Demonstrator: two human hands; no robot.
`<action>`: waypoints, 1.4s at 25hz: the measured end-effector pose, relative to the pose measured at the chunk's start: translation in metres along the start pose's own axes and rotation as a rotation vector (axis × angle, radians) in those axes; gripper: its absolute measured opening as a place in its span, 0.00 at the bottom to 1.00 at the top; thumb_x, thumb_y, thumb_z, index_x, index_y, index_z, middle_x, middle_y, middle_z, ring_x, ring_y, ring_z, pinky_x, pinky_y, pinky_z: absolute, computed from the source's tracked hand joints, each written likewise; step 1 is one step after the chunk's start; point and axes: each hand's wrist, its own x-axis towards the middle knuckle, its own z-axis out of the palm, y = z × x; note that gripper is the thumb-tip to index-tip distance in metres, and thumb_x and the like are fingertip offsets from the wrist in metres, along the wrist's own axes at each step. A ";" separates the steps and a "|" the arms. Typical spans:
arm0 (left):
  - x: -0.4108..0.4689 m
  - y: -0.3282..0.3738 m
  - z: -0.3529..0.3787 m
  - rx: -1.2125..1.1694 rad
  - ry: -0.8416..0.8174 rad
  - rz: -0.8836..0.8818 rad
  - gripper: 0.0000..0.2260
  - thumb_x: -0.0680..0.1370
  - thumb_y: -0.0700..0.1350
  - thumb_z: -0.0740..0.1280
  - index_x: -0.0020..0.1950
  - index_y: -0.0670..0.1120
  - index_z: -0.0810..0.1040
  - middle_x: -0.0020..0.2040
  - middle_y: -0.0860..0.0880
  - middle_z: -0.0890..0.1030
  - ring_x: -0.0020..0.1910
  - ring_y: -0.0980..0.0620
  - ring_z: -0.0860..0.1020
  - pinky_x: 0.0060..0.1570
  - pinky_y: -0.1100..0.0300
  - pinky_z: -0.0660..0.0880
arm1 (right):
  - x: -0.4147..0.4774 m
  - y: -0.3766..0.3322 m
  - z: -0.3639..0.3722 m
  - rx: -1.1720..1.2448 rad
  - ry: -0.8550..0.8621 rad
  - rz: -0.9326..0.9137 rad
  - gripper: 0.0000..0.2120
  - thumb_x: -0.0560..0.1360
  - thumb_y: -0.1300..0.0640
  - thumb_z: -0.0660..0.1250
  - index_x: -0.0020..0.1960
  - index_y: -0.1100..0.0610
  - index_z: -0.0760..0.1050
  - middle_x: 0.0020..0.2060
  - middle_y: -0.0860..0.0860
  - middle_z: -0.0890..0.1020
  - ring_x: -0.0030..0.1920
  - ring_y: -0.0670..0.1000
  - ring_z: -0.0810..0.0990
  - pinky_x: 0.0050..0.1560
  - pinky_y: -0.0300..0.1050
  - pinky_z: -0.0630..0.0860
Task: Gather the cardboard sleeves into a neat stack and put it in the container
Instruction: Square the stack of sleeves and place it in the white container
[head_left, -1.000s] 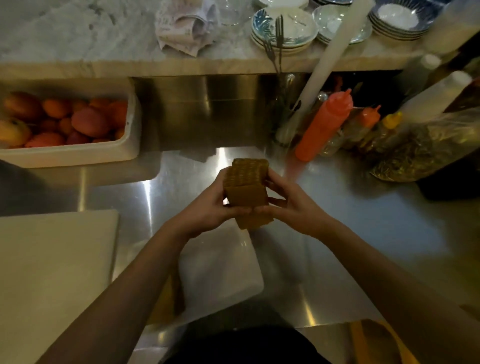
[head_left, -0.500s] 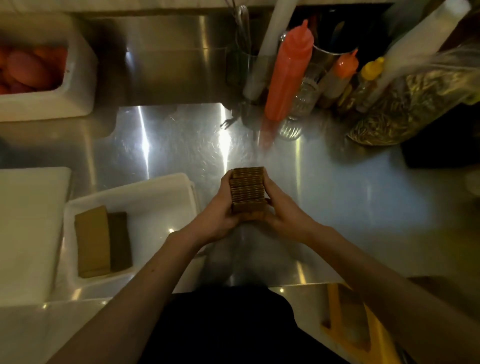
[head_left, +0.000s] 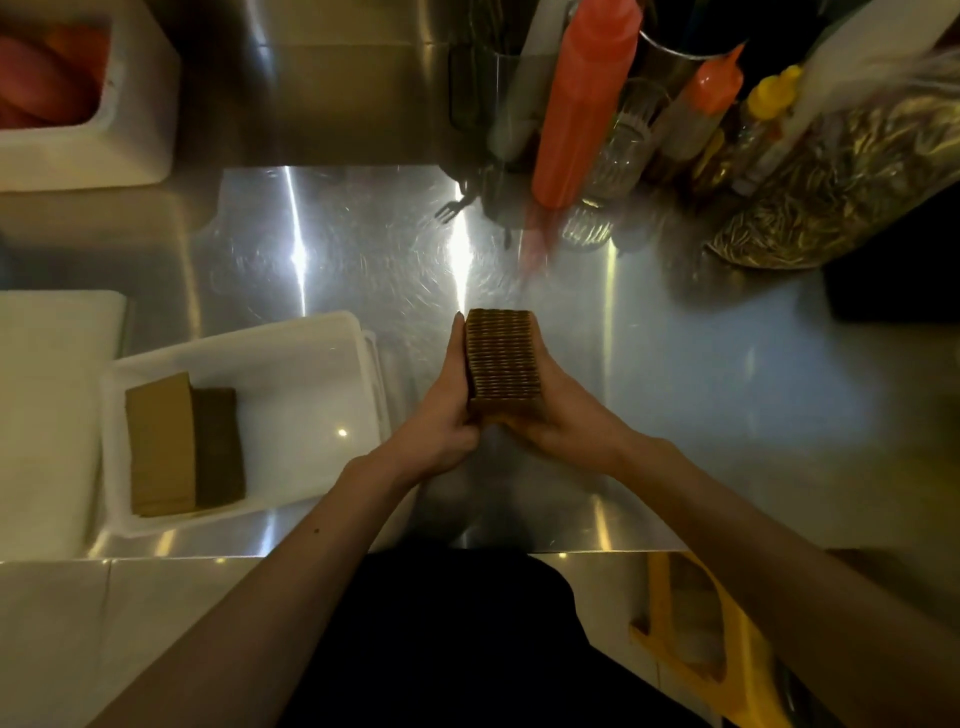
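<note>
Left of the hands, nearer the left hand (head_left: 441, 410), lay the white plastic container (head_left: 291, 332); left and right hand (head_left: 558, 415) together clasped the brown corrugated cardboard sleeve stack (head_left: 501, 358).

One head-worn view looks steeply down and forward at the steel counter (head_left: 675, 395) from close above its near edge.

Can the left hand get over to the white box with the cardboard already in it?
Probably yes. The white container sits just to the left of the left hand, open on top, with bare steel counter between. But that hand is gripping the stack of sleeves with the right hand.
</note>
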 end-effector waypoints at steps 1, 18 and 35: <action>0.001 -0.001 0.004 -0.008 0.011 -0.005 0.49 0.75 0.30 0.67 0.79 0.46 0.32 0.78 0.60 0.49 0.74 0.62 0.56 0.70 0.75 0.54 | 0.000 0.001 0.000 0.004 0.002 0.007 0.43 0.75 0.52 0.69 0.78 0.49 0.42 0.76 0.48 0.61 0.74 0.46 0.62 0.73 0.54 0.63; -0.003 -0.004 0.019 -0.006 0.122 -0.001 0.44 0.79 0.37 0.66 0.79 0.45 0.33 0.66 0.71 0.57 0.64 0.70 0.65 0.61 0.82 0.58 | 0.002 0.019 0.008 -0.031 -0.020 0.044 0.38 0.79 0.56 0.64 0.78 0.50 0.42 0.76 0.51 0.59 0.74 0.48 0.62 0.74 0.47 0.60; -0.006 -0.011 0.022 -0.011 0.169 -0.005 0.43 0.78 0.34 0.66 0.80 0.43 0.36 0.78 0.48 0.61 0.71 0.57 0.67 0.66 0.76 0.60 | 0.004 0.020 0.016 -0.006 -0.008 0.025 0.37 0.78 0.58 0.65 0.78 0.52 0.45 0.73 0.52 0.65 0.71 0.50 0.67 0.72 0.49 0.65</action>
